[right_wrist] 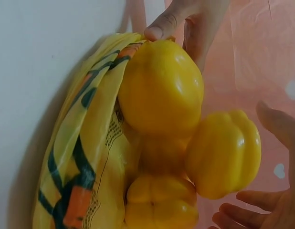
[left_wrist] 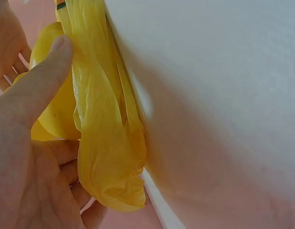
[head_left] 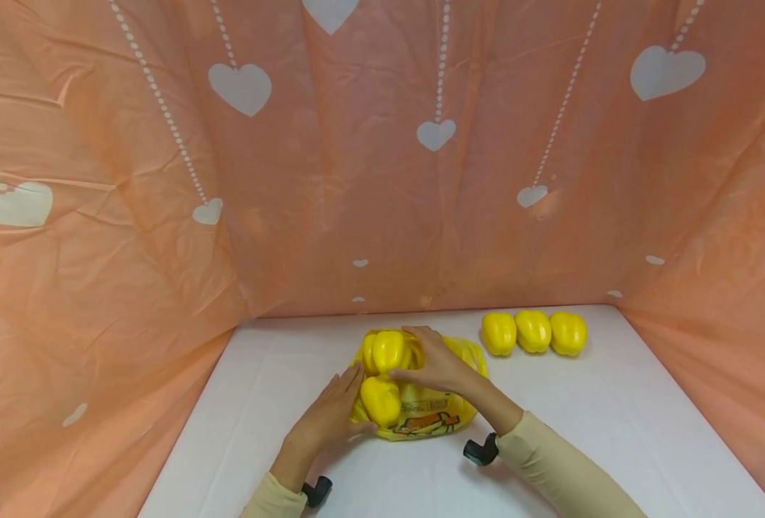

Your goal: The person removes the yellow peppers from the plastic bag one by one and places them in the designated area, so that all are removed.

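A yellow plastic bag [head_left: 427,424] with a printed orange and dark pattern lies mid-table under several yellow bell peppers. My left hand [head_left: 330,410] rests along its left side, fingers straight and thumb against the near bell pepper [head_left: 380,401]. In the left wrist view, crumpled bag plastic [left_wrist: 102,143] hangs beside that thumb. My right hand [head_left: 437,363] spreads around the right side of the farther bell pepper [head_left: 388,352]. The right wrist view shows a gap between its spread fingers and that pepper. Another bell pepper [right_wrist: 162,205] sits in the bag's opening there.
Three more yellow bell peppers stand in a row at the back right: left one [head_left: 499,334], middle one [head_left: 533,332] and right one [head_left: 568,334]. A pink curtain [head_left: 382,180] with white hearts surrounds the white table [head_left: 252,403]. Dark wrist cameras [head_left: 481,450] show below the forearms.
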Motion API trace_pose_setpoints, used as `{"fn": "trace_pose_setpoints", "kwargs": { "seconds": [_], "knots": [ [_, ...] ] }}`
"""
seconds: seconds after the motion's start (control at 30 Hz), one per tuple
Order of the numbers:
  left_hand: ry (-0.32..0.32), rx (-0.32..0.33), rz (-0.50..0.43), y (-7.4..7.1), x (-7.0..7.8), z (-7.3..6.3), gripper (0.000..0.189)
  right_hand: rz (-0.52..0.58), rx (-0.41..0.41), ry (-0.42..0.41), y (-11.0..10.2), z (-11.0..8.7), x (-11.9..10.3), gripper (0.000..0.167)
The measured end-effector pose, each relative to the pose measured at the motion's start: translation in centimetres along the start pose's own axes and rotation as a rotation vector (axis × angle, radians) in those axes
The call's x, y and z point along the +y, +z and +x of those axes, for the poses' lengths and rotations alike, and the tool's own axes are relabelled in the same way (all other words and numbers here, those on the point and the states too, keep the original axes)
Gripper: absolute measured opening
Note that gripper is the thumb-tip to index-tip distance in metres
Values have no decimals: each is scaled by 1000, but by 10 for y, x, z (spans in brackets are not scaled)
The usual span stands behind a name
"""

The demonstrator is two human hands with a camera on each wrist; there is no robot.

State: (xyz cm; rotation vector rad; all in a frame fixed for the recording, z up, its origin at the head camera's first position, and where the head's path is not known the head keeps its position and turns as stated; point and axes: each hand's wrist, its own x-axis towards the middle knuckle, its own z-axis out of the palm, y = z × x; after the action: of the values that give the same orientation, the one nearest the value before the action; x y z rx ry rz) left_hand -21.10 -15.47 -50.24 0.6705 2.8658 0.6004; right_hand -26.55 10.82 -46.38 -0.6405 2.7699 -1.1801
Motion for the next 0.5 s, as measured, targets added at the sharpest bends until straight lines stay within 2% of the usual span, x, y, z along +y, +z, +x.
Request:
{"fn": "trace_pose_setpoints", "kwargs": {
  "seconds": [0.5],
  "knots": [
    [3,-4,1,1,-2,1,109,-4,-8,32,7,7,-4,99]
  ]
}}
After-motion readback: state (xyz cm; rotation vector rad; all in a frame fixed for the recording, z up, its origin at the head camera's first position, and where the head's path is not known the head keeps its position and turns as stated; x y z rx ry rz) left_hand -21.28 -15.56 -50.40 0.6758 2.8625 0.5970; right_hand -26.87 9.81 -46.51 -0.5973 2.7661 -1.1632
